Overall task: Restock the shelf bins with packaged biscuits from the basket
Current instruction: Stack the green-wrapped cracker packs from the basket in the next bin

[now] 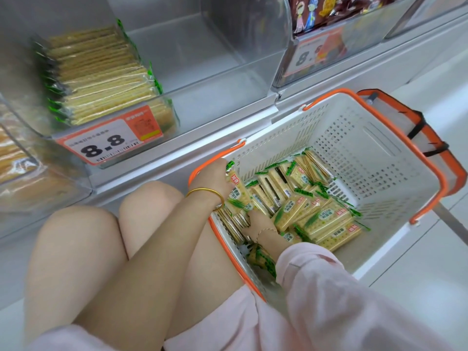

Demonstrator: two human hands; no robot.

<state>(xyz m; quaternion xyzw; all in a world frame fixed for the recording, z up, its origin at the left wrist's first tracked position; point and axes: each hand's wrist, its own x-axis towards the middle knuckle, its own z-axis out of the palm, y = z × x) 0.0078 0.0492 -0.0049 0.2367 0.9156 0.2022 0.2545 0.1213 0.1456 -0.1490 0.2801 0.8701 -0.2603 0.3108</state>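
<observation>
Both hands were inside the white perforated plastic basket (354,138) (orange rim). The left hand (217,178) gripped an upright stack of flat, glossy biscuit packs (235,198); the right hand (255,221) closed on the same stack's lower end. The clear bin (162,138) held ribbed rows.

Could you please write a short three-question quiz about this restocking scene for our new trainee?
1. True or false: the basket holds no biscuit packs.
2. Where are both hands? A) in the basket B) in the bin C) on the price tag
3. Fill in: the wrist with the gold bangle belongs to the ___ hand.

Key: 1 false. 2 A: the left hand and the right hand are both gathering packs there. 3 left.
</observation>
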